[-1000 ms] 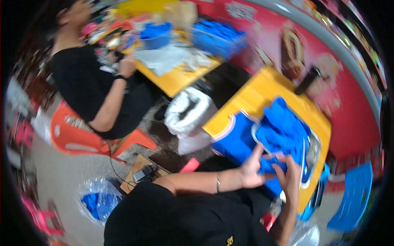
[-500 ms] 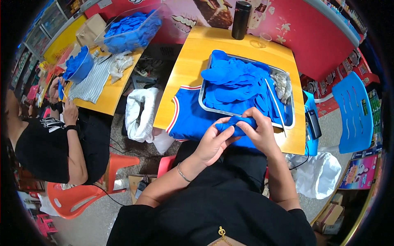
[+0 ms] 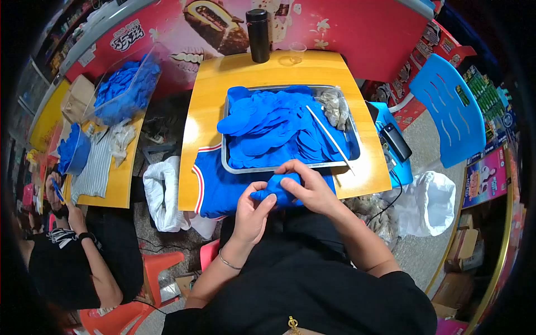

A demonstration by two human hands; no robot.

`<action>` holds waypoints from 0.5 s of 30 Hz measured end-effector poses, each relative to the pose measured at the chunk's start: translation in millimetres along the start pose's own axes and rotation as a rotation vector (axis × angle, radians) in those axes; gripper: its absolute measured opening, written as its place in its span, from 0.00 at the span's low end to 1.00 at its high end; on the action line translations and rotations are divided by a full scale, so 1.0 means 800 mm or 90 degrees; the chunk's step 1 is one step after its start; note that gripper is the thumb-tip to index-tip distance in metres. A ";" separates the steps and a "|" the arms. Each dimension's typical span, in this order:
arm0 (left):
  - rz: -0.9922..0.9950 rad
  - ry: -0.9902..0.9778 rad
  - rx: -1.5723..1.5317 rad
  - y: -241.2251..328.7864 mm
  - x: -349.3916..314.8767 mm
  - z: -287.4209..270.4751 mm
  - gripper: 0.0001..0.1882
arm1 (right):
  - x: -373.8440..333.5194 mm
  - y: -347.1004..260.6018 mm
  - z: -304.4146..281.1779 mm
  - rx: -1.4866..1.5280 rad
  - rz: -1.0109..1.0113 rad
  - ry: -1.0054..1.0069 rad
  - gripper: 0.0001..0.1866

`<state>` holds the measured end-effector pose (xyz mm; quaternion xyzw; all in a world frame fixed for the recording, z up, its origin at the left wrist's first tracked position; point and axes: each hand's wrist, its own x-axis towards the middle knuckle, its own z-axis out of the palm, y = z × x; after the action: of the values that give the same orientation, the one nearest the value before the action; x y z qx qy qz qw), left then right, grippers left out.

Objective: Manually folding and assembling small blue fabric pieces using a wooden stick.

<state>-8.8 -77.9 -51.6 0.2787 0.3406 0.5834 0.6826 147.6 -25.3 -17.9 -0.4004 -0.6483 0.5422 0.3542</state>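
Between both hands is a small blue fabric piece (image 3: 277,188), folded or curled, just in front of the metal tray. My left hand (image 3: 252,213) pinches its left side, with thumb and fingers closed on it. From the right, my right hand (image 3: 308,188) grips its upper edge, the thumb lying across the cloth. Beyond them the metal tray (image 3: 358,155) holds a heap of flat, rounded blue fabric pieces (image 3: 273,125). A thin white stick (image 3: 328,133) lies slanted over the tray's right side, beside a clear bag of greyish bits (image 3: 334,109). Under the tray spreads a blue garment with red-and-white trim (image 3: 209,184).
A black bottle (image 3: 258,36) and a clear cup (image 3: 296,51) stand at the wooden table's (image 3: 365,178) far edge. At left, a co-worker (image 3: 84,262) sits at another table (image 3: 120,192). White sacks (image 3: 162,192) flank my table; a blue chair (image 3: 449,111) stands at right.
My view has turned, so the table and tray sit further left and a little lower in the picture. Both hands still hold the blue fabric piece; my fingers have shifted on it.
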 end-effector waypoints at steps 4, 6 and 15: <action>0.024 -0.021 0.005 -0.004 0.001 0.000 0.13 | -0.009 0.001 -0.010 0.006 0.046 -0.046 0.15; 0.026 -0.022 0.006 -0.006 0.001 -0.003 0.13 | -0.012 0.002 -0.009 0.030 0.051 -0.043 0.17; 0.040 -0.026 0.050 -0.010 0.000 -0.006 0.11 | -0.021 0.017 0.005 0.181 0.061 0.031 0.16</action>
<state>-7.6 -79.3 -60.2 0.3272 0.3404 0.5849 0.6595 153.4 -40.8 -32.2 -0.3896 -0.5364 0.6350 0.3965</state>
